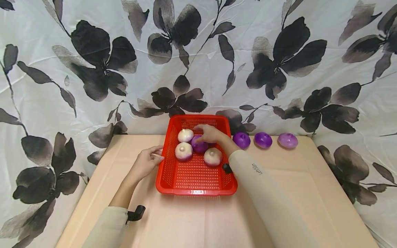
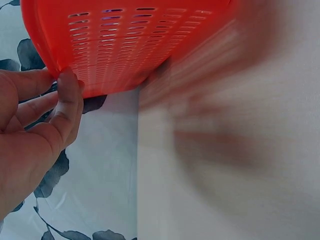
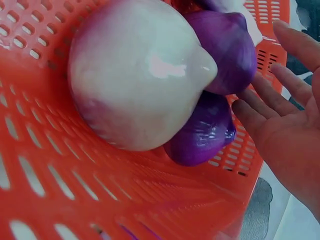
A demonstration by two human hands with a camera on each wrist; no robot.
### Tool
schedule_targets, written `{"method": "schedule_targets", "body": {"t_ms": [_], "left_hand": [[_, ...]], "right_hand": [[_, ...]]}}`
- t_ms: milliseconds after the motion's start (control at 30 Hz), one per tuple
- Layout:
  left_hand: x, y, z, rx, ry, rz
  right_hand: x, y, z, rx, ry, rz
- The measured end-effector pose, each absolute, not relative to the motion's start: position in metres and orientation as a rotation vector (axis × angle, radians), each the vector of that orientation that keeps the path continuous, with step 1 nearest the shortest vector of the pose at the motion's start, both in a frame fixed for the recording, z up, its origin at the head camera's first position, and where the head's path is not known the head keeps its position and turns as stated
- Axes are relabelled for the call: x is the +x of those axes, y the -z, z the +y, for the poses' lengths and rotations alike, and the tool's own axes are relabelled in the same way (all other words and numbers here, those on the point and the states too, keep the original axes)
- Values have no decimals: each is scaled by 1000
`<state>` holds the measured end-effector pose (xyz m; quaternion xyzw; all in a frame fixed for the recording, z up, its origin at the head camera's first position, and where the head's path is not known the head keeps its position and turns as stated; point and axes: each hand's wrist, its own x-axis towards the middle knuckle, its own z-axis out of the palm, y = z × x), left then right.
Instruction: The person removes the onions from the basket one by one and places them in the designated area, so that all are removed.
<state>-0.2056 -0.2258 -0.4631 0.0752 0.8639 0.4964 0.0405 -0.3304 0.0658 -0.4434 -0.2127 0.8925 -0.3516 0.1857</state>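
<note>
A red perforated plastic basket (image 1: 195,181) holds several glossy toy onions. My left hand (image 1: 145,162) pinches the left rim between thumb and fingers, as the left wrist view shows. Over the far part of the basket reaches my right hand (image 1: 210,133), its fingers loosely spread beside a purple onion (image 3: 222,52). A second purple onion (image 3: 200,132) lies under that hand, mostly hidden in the head view. Three whitish onions with purple undersides are in the basket too: one near right (image 1: 212,157), one at left (image 1: 184,151) and one behind it (image 1: 185,135).
Three more purple onions stand in a row on the table right of the basket: a near one (image 1: 241,140), a middle one (image 1: 263,140) and a paler one (image 1: 287,140). Behind the cloth-covered table (image 1: 297,193) hangs a floral curtain (image 1: 223,69).
</note>
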Motion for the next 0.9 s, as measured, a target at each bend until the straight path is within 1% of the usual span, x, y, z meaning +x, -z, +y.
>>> {"method": "schedule_targets", "body": {"t_ms": [200, 500, 667, 900], "left_hand": [[-206, 463, -224, 216, -1513, 2647], [-205, 462, -224, 214, -1515, 2643], [-205, 462, -223, 192, -1513, 2639], [-206, 461, -222, 196, -1515, 2643]], "right_hand": [[-327, 447, 63, -646, 863, 2570], [-319, 445, 58, -562, 777, 2563], [-319, 446, 56, -578, 661, 2608], [-319, 444, 55, -559, 681, 2606]]}}
